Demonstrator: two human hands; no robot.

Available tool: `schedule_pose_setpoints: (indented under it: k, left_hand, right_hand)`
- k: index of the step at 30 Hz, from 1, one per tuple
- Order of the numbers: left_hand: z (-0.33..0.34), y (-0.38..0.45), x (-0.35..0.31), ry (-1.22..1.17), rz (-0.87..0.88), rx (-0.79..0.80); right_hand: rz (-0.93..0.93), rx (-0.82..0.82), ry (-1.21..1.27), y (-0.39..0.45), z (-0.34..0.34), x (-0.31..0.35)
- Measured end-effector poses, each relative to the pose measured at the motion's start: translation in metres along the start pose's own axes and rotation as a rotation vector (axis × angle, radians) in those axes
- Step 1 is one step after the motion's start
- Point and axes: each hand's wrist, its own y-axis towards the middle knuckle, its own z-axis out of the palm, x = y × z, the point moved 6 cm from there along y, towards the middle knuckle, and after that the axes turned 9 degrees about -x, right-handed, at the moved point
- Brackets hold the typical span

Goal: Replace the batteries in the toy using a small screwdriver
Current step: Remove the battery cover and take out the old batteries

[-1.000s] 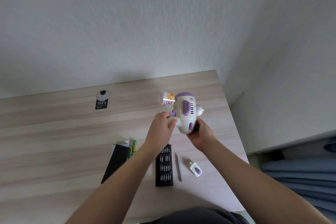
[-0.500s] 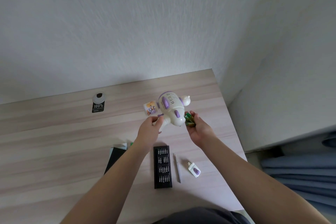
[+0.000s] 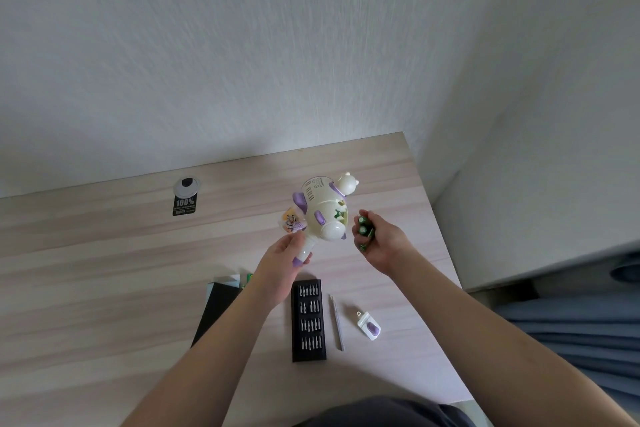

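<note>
Toy held over bench, batteries in right hand

The left hand [image 3: 282, 258] grips the handle of the white and purple toy [image 3: 320, 215], fingers curled round it, and holds the toy above the far right part of the bench [image 3: 104, 270]. The toy's body points away from the person, its small head piece toward the far right corner. An opening shows on the toy's right flank, facing the right hand; its contents cannot be made out.

The right hand [image 3: 379, 244] is just beside the toy, apart from it, fingers curled round green batteries [image 3: 364, 229]. Two round ends face the camera; a further green end shows lower in the palm. The exact count cannot be told.

On the bench near the front edge lie a black bit case [image 3: 309, 321], open with rows of bits, a slim screwdriver [image 3: 336, 322] just to its right, and a small white and purple cover piece [image 3: 369, 325] further right. Left of the case, partly behind the left forearm, is a dark flat box [image 3: 216, 305] with a green item [image 3: 248, 278] at its far end.

Near the back edge a round grommet [image 3: 187, 185] sits with a black label [image 3: 184, 206] just in front of it
</note>
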Motion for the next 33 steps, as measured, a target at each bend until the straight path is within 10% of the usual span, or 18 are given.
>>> schedule_pose_setpoints:
  k: [22,33]
  left_hand:
    - [-0.004,0.008,-0.002,0.013,0.153,-0.009]
    - [-0.002,0.001,-0.007,0.189,0.256,-0.047]
  right_hand:
    - [-0.721,0.029,-0.808,-0.055,0.004,0.021]
    - [-0.568,-0.040,-0.776,-0.043,-0.007,0.011]
